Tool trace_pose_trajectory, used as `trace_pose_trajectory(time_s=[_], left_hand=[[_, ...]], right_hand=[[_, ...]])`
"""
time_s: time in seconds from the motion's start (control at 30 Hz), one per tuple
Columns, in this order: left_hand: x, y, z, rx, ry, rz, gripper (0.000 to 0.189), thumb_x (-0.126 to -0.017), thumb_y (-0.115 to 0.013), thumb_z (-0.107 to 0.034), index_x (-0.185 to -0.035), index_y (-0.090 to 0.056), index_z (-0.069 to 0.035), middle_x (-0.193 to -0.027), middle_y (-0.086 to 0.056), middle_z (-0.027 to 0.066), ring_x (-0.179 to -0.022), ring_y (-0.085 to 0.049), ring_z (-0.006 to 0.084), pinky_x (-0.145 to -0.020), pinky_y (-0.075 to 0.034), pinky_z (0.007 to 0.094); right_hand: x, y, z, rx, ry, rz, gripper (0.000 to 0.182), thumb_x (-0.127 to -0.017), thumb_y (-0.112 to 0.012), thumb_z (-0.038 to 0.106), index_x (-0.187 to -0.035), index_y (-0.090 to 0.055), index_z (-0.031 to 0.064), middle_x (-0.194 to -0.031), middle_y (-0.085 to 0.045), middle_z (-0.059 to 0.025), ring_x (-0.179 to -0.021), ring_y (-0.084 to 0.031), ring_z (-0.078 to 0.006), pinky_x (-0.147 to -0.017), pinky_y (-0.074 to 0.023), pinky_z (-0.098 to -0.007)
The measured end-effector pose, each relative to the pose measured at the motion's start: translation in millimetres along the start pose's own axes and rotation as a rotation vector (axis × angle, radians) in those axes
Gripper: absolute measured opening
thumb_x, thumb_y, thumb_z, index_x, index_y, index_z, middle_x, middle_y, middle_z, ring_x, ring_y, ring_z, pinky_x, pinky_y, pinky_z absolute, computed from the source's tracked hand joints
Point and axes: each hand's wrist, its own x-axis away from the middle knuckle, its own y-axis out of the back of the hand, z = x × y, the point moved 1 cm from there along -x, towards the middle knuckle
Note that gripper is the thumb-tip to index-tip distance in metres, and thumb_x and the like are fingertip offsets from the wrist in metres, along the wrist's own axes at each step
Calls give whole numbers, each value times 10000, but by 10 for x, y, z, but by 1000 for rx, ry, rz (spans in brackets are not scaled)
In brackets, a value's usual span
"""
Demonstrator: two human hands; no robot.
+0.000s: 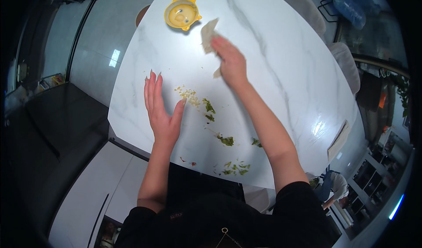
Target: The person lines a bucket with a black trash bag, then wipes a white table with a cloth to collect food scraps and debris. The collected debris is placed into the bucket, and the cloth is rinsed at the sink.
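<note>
My right hand [230,61] presses a beige cloth or paper wipe [209,38] onto the white marble-patterned table [303,83]; part of the wipe is hidden under the hand. Fingers apart and holding nothing, my left hand [163,109] is over the left side of the table. Its thumb tip is beside a patch of pale chopped bits [187,94]. Wilted dark green leaf pieces [225,140] lie in several clumps between my forearms. Nearer to me are small green shreds [235,169] and a couple of red scraps [193,164].
A yellow animal-shaped bowl [182,14] holding some liquid stands at the far left of the table. A folded beige cloth or paper [338,140] lies by the right edge. Grey upholstered chairs [344,63] line that side. Another person [338,187] is in the background at lower right.
</note>
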Motion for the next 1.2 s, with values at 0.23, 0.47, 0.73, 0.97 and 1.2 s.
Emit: trace_pose_trajectory(time_s=[0.23,0.47,0.73,0.97,1.2], left_hand=[[32,108,32,-42,-18,11,721,-920,-685,-338,-1507,-394,-36,-1615,-305,178,-1507,-223,397,-1208,-213,507],[51,-30,92,2,-4,45,742,-901,-714,-318,-1506,-392,-33,-1608,-310,186,-1504,-231,397,-1202,-241,509],[-481,-131,346,-215,-47,70,814,-904,-710,-385,-1492,-363,58,-1576,-299,292,-1487,-247,433,-1203,-220,529],[-1010,-558,402,-412,83,157,998,-877,-668,-582,-1539,-269,50,-1613,-196,300,-1521,-160,412,-1166,-150,669],[-985,-582,306,-521,46,226,1201,-785,-695,-695,-1571,-155,36,-1616,-116,335,-1531,-91,433,-1120,-138,743]], right_hand=[[3,401,-84,-107,-405,-38,345,-952,-502,65,-1247,-681,56,-1334,-645,-129,-1282,-572,-310,-1074,-458,-371],[-145,399,-369,523,-103,0,433,-956,-474,47,-1379,-564,12,-1454,-538,-168,-1369,-490,-311,-1108,-426,-377],[-43,407,-338,570,-60,-90,436,-958,-457,24,-1381,-564,20,-1425,-567,-157,-1335,-518,-337,-1112,-420,-386],[-390,114,-253,413,-68,-54,396,-991,-447,79,-1358,-552,-23,-1406,-567,-190,-1342,-501,-346,-1103,-417,-391],[-440,897,-1114,422,-251,-314,367,-1046,-462,190,-1314,-600,-19,-1371,-604,-179,-1293,-551,-314,-1083,-425,-367]])
